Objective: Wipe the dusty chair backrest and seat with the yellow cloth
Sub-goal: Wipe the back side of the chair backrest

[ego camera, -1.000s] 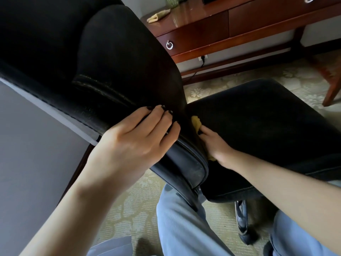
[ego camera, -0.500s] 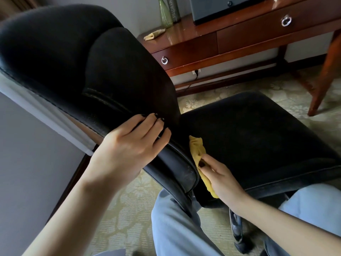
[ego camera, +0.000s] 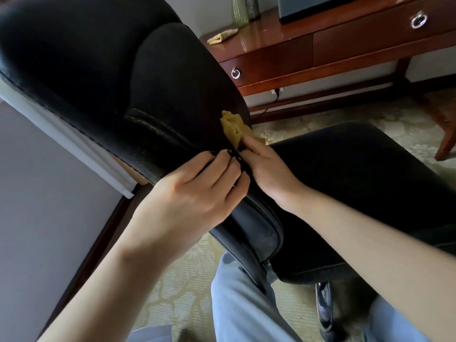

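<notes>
Backrest (ego camera: 172,82): right fingers (ego camera: 254,146) pinch yellow cloth (ego camera: 233,127), up from seat (ego camera: 357,174); left fingers (ego camera: 219,166) grip edge.

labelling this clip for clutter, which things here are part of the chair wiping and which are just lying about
In the job:
yellow cloth, right hand holding it, left hand on the chair backrest, seat.

Lying about:
folded cloth on the desk, green bottle, dark box.

Crumpled yellow cloth (ego camera: 233,128) pressed on dusty black leather chair backrest (ego camera: 98,70), pinched by right hand (ego camera: 266,169); backrest's lower edge gripped by left hand (ego camera: 195,196); black cushioned seat (ego camera: 357,183) right of both hands.
</notes>
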Available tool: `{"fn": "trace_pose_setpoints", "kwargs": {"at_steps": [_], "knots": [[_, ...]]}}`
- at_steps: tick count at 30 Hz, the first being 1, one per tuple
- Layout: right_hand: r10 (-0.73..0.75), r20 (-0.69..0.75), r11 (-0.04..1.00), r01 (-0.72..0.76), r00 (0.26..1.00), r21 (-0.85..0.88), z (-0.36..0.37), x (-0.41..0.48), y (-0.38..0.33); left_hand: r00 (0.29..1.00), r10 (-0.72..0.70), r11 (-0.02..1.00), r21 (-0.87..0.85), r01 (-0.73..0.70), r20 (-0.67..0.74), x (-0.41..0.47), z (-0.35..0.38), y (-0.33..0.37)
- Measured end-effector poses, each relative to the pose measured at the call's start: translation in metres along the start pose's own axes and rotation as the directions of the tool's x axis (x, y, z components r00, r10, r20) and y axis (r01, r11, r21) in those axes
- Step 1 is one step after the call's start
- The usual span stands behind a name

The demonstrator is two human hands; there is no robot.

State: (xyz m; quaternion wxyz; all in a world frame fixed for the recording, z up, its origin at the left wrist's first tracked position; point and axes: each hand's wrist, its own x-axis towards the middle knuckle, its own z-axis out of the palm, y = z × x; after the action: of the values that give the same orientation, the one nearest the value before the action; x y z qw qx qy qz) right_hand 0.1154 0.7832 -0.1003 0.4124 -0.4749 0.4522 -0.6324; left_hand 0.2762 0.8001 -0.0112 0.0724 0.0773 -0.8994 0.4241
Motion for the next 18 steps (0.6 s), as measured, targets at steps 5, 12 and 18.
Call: {"fn": "trace_pose_setpoints", "kwargs": {"at_steps": [5, 12, 18], "knots": [[-0.022, -0.028, 0.989, 0.018, 0.999, -0.148, 0.003, 0.066, -0.001, 0.998, 0.022, 0.999, 0.026, -0.021, -0.052, 0.001, 0.004, -0.001], [0.053, -0.07, 0.926, -0.075, 0.996, -0.371, -0.009, 0.121, 0.012, 0.995, 0.044, 0.997, 0.071, -0.038, -0.095, 0.0, 0.008, 0.0], [0.17, -0.098, 0.921, -0.193, 0.981, -0.339, -0.022, 0.119, 0.028, 0.994, 0.048, 0.997, 0.068, -0.041, -0.097, -0.001, 0.01, 0.001]]}}
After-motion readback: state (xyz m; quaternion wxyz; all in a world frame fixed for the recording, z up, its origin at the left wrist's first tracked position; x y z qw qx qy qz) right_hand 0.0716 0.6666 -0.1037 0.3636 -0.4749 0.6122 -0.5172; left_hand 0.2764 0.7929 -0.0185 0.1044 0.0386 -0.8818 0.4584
